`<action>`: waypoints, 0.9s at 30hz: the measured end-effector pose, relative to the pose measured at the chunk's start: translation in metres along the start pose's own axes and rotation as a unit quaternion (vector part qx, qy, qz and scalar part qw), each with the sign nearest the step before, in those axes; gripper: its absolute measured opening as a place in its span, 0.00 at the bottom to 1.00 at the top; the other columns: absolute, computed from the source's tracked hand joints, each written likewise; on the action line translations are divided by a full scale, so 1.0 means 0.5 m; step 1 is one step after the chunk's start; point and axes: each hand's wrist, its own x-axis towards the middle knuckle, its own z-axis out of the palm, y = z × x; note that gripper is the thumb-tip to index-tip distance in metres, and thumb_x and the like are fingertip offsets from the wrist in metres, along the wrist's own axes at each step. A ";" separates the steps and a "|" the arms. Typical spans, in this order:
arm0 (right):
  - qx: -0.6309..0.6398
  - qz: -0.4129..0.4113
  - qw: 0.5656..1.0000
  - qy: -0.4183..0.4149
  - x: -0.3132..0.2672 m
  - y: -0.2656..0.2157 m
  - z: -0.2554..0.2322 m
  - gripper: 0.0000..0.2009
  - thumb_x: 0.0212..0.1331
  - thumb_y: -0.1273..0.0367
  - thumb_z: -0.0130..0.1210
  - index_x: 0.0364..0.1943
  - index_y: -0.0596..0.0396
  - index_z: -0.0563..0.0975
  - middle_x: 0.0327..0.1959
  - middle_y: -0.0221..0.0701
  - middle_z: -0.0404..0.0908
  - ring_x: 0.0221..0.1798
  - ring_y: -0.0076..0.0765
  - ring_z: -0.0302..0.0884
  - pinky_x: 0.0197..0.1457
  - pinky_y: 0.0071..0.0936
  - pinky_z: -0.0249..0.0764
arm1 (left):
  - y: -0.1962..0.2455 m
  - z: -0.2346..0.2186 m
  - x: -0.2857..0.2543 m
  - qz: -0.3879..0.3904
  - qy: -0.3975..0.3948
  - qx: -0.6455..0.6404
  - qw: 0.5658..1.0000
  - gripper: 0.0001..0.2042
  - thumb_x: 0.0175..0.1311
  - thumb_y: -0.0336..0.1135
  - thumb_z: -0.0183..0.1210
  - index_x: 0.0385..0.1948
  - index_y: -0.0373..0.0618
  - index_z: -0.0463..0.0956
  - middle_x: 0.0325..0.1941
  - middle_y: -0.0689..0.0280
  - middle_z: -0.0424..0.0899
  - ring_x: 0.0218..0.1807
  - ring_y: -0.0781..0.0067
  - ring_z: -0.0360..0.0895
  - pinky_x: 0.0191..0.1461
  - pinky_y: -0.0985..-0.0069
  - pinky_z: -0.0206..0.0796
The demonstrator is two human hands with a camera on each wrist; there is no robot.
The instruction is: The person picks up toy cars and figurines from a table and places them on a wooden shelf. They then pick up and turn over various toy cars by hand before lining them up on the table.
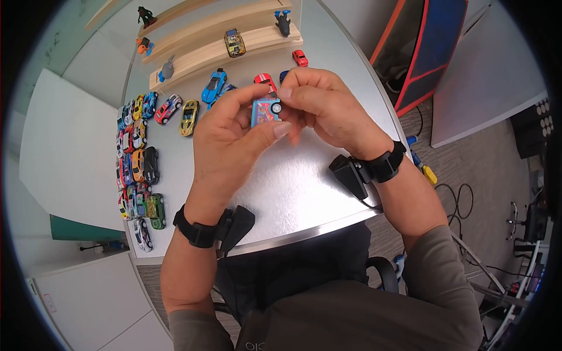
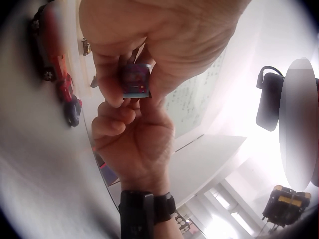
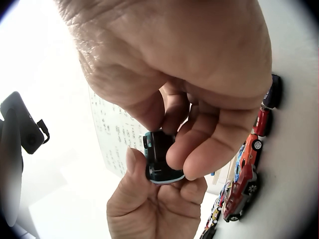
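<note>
Between my hands, held up over the table, is a small light-blue toy car [image 1: 263,112] with pink printed pictures on its side and a dark wheel. My left hand [image 1: 225,140] grips it, thumb along the near side and fingers behind. At the other end the right hand [image 1: 336,111] pinches it with thumb and fingertips. In the left wrist view, the printed face of the toy car [image 2: 136,80] shows between the left fingers. The right wrist view shows the dark underside of the toy car [image 3: 162,158], partly covered by right-hand fingers.
Rows of toy cars [image 1: 139,167] line the table's left edge. A gold car [image 1: 188,118], a blue car [image 1: 214,86] and a red car [image 1: 263,81] stand beyond my hands. Behind them a wooden tiered rack [image 1: 199,61] holds a patterned car [image 1: 235,43] and small figures.
</note>
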 end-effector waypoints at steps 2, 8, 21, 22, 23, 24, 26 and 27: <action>-0.002 -0.009 1.000 0.007 0.001 0.002 0.001 0.08 0.68 0.67 0.58 0.36 0.59 0.77 0.29 0.33 0.81 0.23 0.26 0.80 0.26 0.25 0.79 | 0.010 0.000 0.000 -0.041 0.006 -0.036 0.998 0.21 0.63 0.22 0.66 0.57 0.32 0.75 0.47 0.60 0.84 0.44 0.77 0.82 0.43 0.78 0.78; 0.001 -0.024 1.000 -0.013 0.000 0.001 -0.003 0.08 0.67 0.68 0.59 0.41 0.59 0.77 0.29 0.33 0.81 0.24 0.24 0.80 0.28 0.24 0.79 | 0.009 -0.004 0.004 -0.058 -0.007 -0.054 0.997 0.19 0.66 0.26 0.65 0.57 0.33 0.75 0.47 0.59 0.85 0.43 0.74 0.83 0.42 0.76 0.78; -0.019 -0.082 0.996 -0.010 0.001 0.003 0.004 0.06 0.65 0.75 0.61 0.42 0.61 0.78 0.28 0.34 0.85 0.26 0.23 0.81 0.31 0.21 0.79 | 0.007 -0.027 0.015 -0.151 -0.036 -0.277 0.948 0.19 0.77 0.34 0.52 0.62 0.30 0.71 0.46 0.56 0.85 0.42 0.67 0.85 0.44 0.73 0.80; -0.018 -0.082 0.996 -0.010 0.001 0.003 0.004 0.06 0.65 0.75 0.61 0.42 0.61 0.78 0.28 0.34 0.85 0.26 0.23 0.81 0.31 0.21 0.79 | 0.009 -0.026 0.016 -0.156 -0.041 -0.284 0.945 0.19 0.77 0.35 0.52 0.62 0.30 0.71 0.46 0.56 0.85 0.42 0.68 0.85 0.44 0.73 0.80; -0.026 -0.087 0.996 -0.006 0.001 0.002 0.005 0.06 0.65 0.75 0.61 0.42 0.61 0.79 0.28 0.33 0.85 0.26 0.23 0.81 0.31 0.20 0.79 | 0.010 -0.025 0.017 -0.162 -0.047 -0.292 0.942 0.20 0.77 0.35 0.52 0.63 0.30 0.70 0.46 0.56 0.85 0.42 0.69 0.85 0.44 0.73 0.79; -0.033 -0.092 0.995 -0.002 0.001 0.002 0.005 0.06 0.65 0.75 0.62 0.42 0.61 0.79 0.29 0.33 0.84 0.26 0.23 0.81 0.30 0.20 0.78 | 0.010 -0.026 0.017 -0.162 -0.047 -0.292 0.942 0.20 0.77 0.35 0.52 0.63 0.30 0.70 0.46 0.56 0.85 0.42 0.69 0.85 0.44 0.73 0.79; -0.038 -0.095 0.995 0.004 0.001 0.003 0.003 0.06 0.64 0.75 0.62 0.41 0.61 0.79 0.29 0.32 0.84 0.25 0.23 0.81 0.30 0.20 0.78 | 0.008 -0.028 0.019 -0.180 -0.070 -0.292 0.937 0.20 0.78 0.36 0.51 0.63 0.31 0.70 0.46 0.56 0.85 0.42 0.69 0.84 0.43 0.73 0.79; -0.043 -0.098 0.994 0.010 0.001 0.003 0.002 0.06 0.64 0.74 0.62 0.41 0.61 0.79 0.28 0.31 0.84 0.25 0.22 0.81 0.30 0.19 0.78 | 0.005 -0.029 0.018 -0.180 -0.070 -0.292 0.937 0.20 0.78 0.36 0.51 0.63 0.31 0.70 0.46 0.56 0.85 0.42 0.69 0.84 0.43 0.73 0.79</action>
